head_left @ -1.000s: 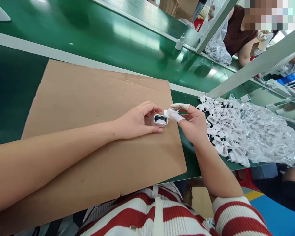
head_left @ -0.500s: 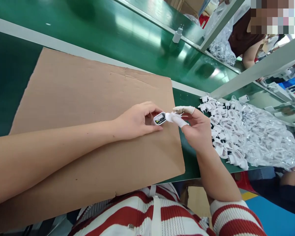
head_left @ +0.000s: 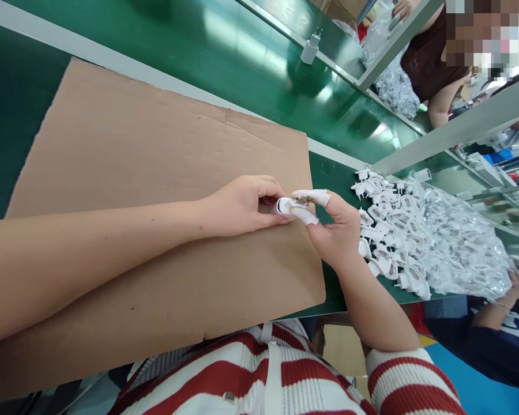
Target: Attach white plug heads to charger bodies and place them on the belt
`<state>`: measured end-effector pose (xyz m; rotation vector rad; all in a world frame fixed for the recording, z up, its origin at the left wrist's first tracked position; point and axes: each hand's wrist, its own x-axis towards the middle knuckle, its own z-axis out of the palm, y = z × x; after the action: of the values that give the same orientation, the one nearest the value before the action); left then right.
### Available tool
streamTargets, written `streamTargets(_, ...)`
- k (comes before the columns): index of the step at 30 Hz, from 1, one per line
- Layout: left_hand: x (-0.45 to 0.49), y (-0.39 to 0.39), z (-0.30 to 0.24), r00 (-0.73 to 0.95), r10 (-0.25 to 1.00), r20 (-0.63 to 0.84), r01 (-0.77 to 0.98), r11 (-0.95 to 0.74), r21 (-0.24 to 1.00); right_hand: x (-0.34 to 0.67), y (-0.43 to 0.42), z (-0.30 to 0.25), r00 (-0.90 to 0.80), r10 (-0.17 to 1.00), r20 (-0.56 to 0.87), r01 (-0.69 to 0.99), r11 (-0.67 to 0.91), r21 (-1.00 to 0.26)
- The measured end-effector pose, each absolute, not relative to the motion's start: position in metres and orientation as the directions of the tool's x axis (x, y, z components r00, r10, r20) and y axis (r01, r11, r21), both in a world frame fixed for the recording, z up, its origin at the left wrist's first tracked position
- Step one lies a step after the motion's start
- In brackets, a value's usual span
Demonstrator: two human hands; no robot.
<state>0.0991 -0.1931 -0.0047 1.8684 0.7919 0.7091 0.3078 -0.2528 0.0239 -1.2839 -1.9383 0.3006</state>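
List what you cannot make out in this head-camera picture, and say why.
All in the head view:
- The white casing's inside: mostly covered by the white plug piece.
- That piece's far side: hidden by the right hand's covered fingers.
- The casing's lower end: hidden in the left hand.
- The co-worker's body: cut off by the right edge.

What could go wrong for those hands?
The white oval plastic casing might slip, since the left grip pinches it between thumb and fingers. The right grip, in white finger coverings, hides part of it, so a flaw could go unnoticed. The heap of white plastic plug pieces beside the right forearm could get knocked.
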Motion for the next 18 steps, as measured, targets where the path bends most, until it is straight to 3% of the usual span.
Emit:
streamTargets(3, 0.0989, -0.1933, -0.0032, 0.631, 0.766, 0.124, 0.215, -0.327, 0.92, 0.3059, -0.2511, 0.0198, -0.184, 0.821, 0.541, 0.663, 0.51, -0.548)
streamTargets(14, 0.0992, -0.1909, -0.0061, 0.631, 0.76, 0.157, 0.222, -0.371, 0.902, 0.3041, -0.2531, 0.0175, -0.129, 0.815, 0.564, 0.671, 0.491, -0.556)
streamTargets(18, 0.1005, -0.1922, -0.0065, 0.623, 0.765, 0.163, 0.203, -0.359, 0.911, 0.3051, -0.2529, 0.0178, -0.2, 0.783, 0.589, 0.707, 0.532, -0.466)
